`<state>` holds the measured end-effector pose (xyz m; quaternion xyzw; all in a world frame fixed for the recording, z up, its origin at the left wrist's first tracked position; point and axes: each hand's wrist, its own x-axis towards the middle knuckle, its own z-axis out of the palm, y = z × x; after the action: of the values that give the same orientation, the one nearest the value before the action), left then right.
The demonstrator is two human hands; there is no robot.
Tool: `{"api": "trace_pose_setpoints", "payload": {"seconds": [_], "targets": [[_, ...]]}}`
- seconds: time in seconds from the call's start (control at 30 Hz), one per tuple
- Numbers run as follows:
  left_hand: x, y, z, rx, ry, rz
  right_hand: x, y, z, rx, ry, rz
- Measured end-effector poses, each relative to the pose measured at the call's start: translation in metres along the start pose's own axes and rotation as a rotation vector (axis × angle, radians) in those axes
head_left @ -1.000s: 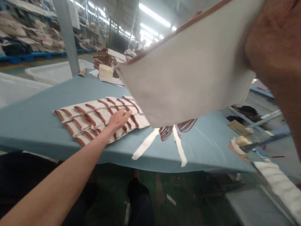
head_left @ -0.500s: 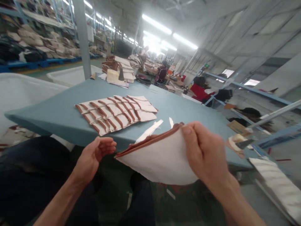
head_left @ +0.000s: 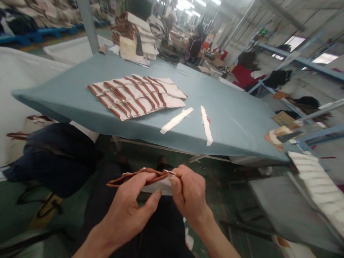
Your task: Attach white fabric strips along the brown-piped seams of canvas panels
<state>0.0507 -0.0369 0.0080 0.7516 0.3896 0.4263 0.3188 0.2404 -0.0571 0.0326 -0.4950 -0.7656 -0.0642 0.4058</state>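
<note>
Pointed L. end of white fabric pc. (head_left: 163, 185) projected past L. hand (head_left: 133, 204), which was half-spread, thumb apart, fingers across brown rim; firm grip: could not tell. Pc. was over lap (head_left: 158, 227), in front of table (head_left: 239, 114); long axis ran L–R, approx. horiz., rim up. R. hand (head_left: 189, 190) was closed, pinching R. end.

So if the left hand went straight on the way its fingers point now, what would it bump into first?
Most likely the right hand, which grips the same brown-edged cloth that the left hand touches, though the depth between the two is hard to judge.
</note>
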Motion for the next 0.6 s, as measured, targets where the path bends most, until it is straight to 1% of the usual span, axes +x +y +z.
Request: {"api": "trace_pose_setpoints", "payload": {"seconds": [0.1, 0.13, 0.17, 0.23, 0.33, 0.43, 0.6], "targets": [[0.002, 0.002, -0.003, -0.076, -0.194, -0.161, -0.023, -0.003, 0.020, 0.132, -0.068, 0.024], [0.002, 0.002, -0.005, -0.096, -0.234, -0.208, -0.031, -0.002, 0.024, 0.161, -0.094, 0.047], [0.002, 0.000, -0.006, -0.111, -0.252, -0.246, -0.038, 0.000, 0.026, 0.183, -0.122, 0.073], [0.001, -0.003, -0.009, -0.125, -0.242, -0.304, -0.052, 0.003, 0.027, 0.210, -0.185, 0.148], [-0.003, -0.005, -0.012, -0.127, -0.220, -0.328, -0.066, 0.004, 0.022, 0.267, -0.269, 0.320], [-0.004, -0.005, -0.014, -0.127, -0.281, -0.355, -0.069, 0.000, 0.016, 0.325, -0.308, 0.457], [0.004, 0.002, -0.022, -0.186, -0.407, -0.466, -0.066, -0.012, 0.007, 0.403, -0.347, 0.527]]}}
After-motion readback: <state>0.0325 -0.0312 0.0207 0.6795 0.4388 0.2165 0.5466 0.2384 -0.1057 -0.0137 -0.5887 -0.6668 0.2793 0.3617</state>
